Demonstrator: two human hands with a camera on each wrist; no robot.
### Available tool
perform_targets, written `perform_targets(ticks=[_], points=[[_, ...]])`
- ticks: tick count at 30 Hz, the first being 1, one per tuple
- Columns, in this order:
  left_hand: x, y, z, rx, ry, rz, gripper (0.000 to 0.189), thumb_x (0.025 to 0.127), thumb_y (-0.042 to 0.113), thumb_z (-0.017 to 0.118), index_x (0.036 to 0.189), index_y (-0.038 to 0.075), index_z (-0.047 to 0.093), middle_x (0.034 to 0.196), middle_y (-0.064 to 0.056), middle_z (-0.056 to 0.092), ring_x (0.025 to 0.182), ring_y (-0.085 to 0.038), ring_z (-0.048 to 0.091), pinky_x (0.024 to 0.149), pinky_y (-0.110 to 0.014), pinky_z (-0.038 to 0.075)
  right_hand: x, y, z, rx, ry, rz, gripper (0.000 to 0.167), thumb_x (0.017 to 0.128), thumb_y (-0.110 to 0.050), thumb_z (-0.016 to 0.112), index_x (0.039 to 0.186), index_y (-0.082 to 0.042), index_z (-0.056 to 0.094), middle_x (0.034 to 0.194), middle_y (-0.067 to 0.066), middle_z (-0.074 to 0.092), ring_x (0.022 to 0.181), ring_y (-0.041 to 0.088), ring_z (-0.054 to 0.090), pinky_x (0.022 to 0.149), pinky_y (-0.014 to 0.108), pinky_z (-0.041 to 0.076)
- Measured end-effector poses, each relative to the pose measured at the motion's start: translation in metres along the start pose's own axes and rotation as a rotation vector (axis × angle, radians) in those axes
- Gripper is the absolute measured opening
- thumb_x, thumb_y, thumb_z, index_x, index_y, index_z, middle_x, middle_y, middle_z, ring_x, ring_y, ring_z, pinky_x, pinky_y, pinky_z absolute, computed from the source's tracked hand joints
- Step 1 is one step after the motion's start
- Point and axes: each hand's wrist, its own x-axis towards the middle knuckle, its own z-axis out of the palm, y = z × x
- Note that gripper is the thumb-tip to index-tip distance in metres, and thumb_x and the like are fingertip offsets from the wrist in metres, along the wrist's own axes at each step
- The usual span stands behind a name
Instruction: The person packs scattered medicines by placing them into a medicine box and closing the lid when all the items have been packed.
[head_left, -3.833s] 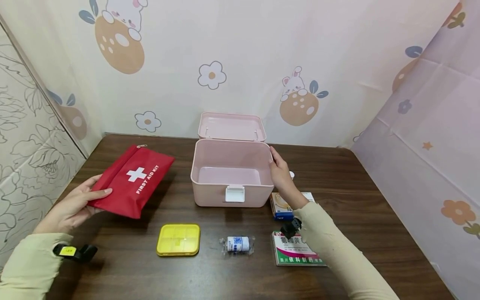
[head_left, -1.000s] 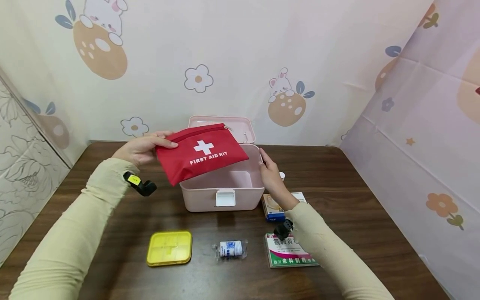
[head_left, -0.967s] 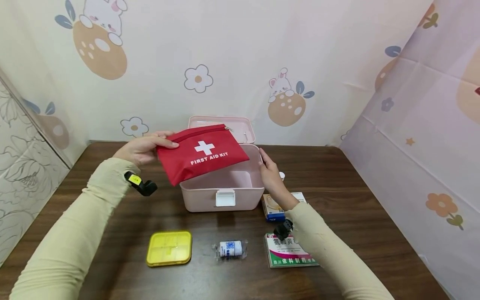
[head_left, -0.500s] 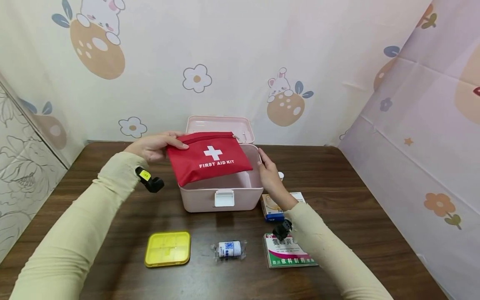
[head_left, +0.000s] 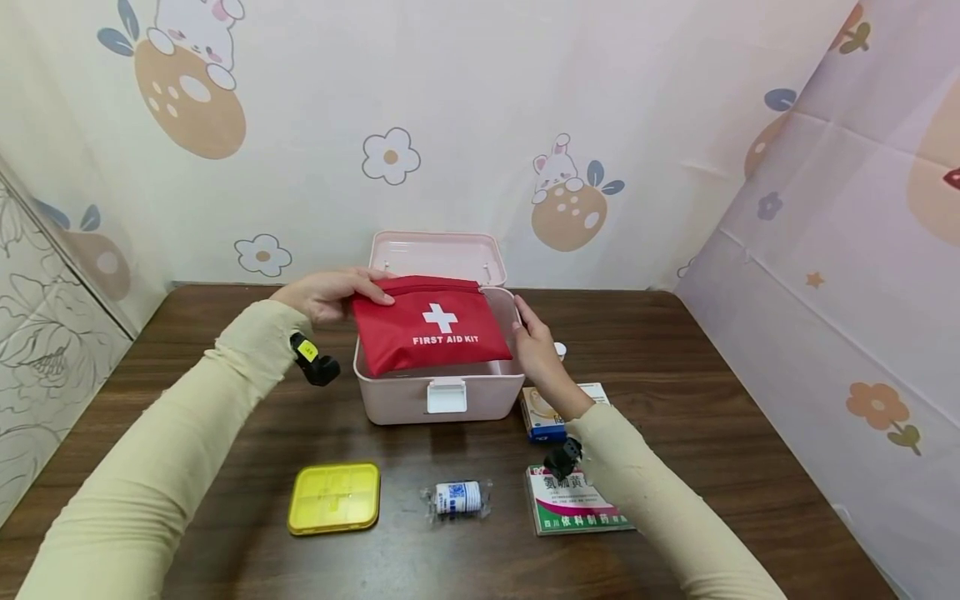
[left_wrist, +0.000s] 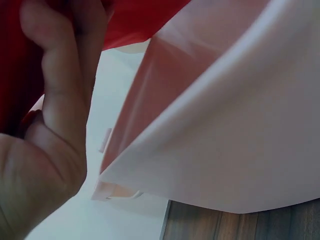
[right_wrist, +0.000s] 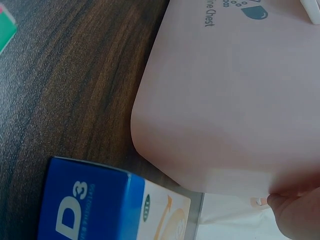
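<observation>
A red zip pouch [head_left: 420,333] printed FIRST AID KIT is pinched at its upper left corner by my left hand [head_left: 330,293]. It hangs just over the mouth of the pink medicine box [head_left: 390,402], its lower edge near the front rim. The box's lid [head_left: 435,254] is tipped back. My right hand [head_left: 536,350] holds the box's right side wall, fingers near the rim; in the right wrist view only a fingertip [right_wrist: 297,215] shows against the wall. The left wrist view shows the left thumb and fingers curled on the red cloth.
A yellow pill case [head_left: 334,498] and a wrapped bandage roll [head_left: 458,497] lie in front of the box. To the right are a blue and white D3 carton [head_left: 545,417], a green and white medicine box [head_left: 573,508] and a white cap [head_left: 561,350], partly hidden by the right arm.
The left hand has carried the pouch from the table's left side rightward over the box, then lowered it slightly and levelled it. The right hand stays on the box wall.
</observation>
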Motion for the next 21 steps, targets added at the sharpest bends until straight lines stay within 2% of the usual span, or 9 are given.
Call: perform_targets(ticks=[3, 12, 21], points=[[0.002, 0.001, 0.002, 0.034, -0.02, -0.007, 0.055, 0.091, -0.006, 0.053, 0.142, 0.002, 0.037, 0.115, -0.016, 0.054, 0.088, -0.026, 0.067, 0.08, -0.04, 0.053, -0.001, 0.0, 0.0, -0.003, -0.001, 0.003, 0.052, 0.103, -0.01, 0.034, 0.153, -0.008, 0.02, 0.156, 0.009, 0.023, 0.14, 0.026, 0.024, 0.107, 0.043, 0.031], [0.009, 0.001, 0.005, 0.102, -0.057, -0.056, 0.056, 0.092, -0.001, 0.054, 0.144, 0.002, 0.031, 0.12, -0.018, 0.048, 0.09, -0.028, 0.067, 0.082, -0.041, 0.052, 0.001, 0.0, 0.001, -0.001, 0.003, 0.002, 0.05, 0.103, -0.009, 0.033, 0.152, -0.007, 0.021, 0.156, 0.009, 0.023, 0.141, 0.024, 0.022, 0.11, 0.042, 0.026], [0.016, 0.001, 0.011, 0.149, -0.041, -0.084, 0.057, 0.092, -0.003, 0.053, 0.144, 0.004, 0.034, 0.116, -0.017, 0.053, 0.086, -0.027, 0.068, 0.079, -0.04, 0.054, 0.001, 0.0, 0.001, -0.012, 0.013, 0.005, 0.051, 0.103, -0.009, 0.034, 0.152, -0.009, 0.02, 0.156, 0.01, 0.023, 0.141, 0.024, 0.023, 0.11, 0.042, 0.026]])
